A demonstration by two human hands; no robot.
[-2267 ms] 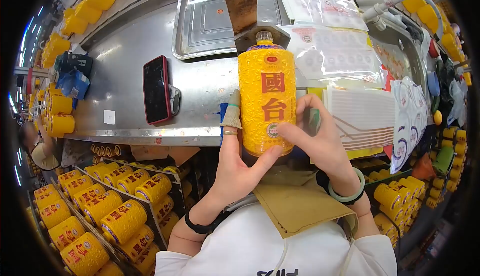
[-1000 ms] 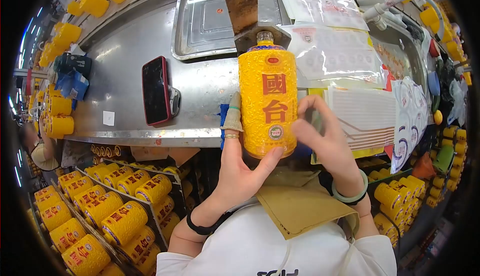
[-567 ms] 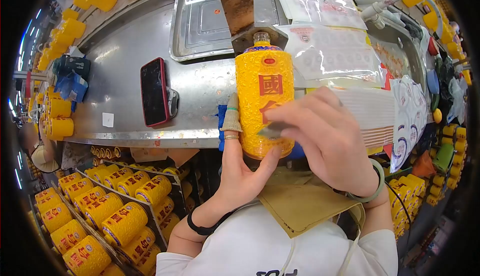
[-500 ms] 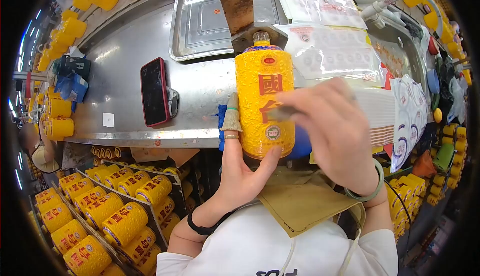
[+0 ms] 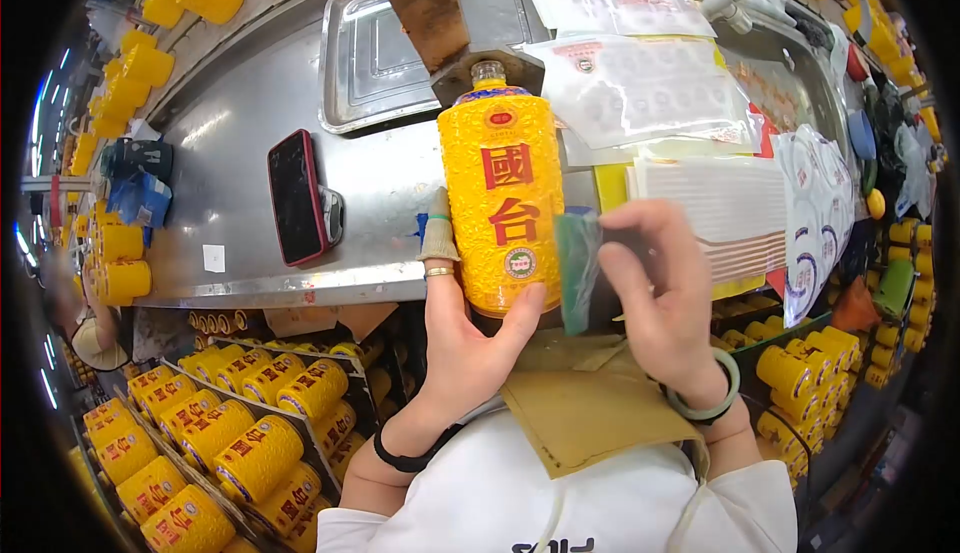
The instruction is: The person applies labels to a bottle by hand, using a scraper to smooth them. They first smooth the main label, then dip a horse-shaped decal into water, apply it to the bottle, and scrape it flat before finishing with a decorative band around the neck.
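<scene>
A yellow embossed bottle [image 5: 503, 203] with red characters stands out in front of me, its glass neck against a rusty metal bracket [image 5: 486, 65]. My left hand [image 5: 470, 338] grips the bottle's lower end, thumb on the front and fingers along its left side. A cloth finger cot [image 5: 438, 240] covers one fingertip, with a ring below it. My right hand [image 5: 660, 298] is just right of the bottle, fingers pinched on a flat green piece [image 5: 577, 273] held upright beside the bottle's lower right side. Motion blurs part of that hand.
On the metal bench lie a phone [image 5: 298, 198], a steel tray [image 5: 350, 63] and a small white square [image 5: 213, 258]. Printed sticker sheets [image 5: 640, 88] and a striped paper stack [image 5: 710, 198] are to the right. Crates of yellow bottles [image 5: 260, 453] stand at lower left.
My right hand has moved down off the bottle's front to its right side, and the green piece now shows. My left hand keeps its grip. The whole view has shifted slightly.
</scene>
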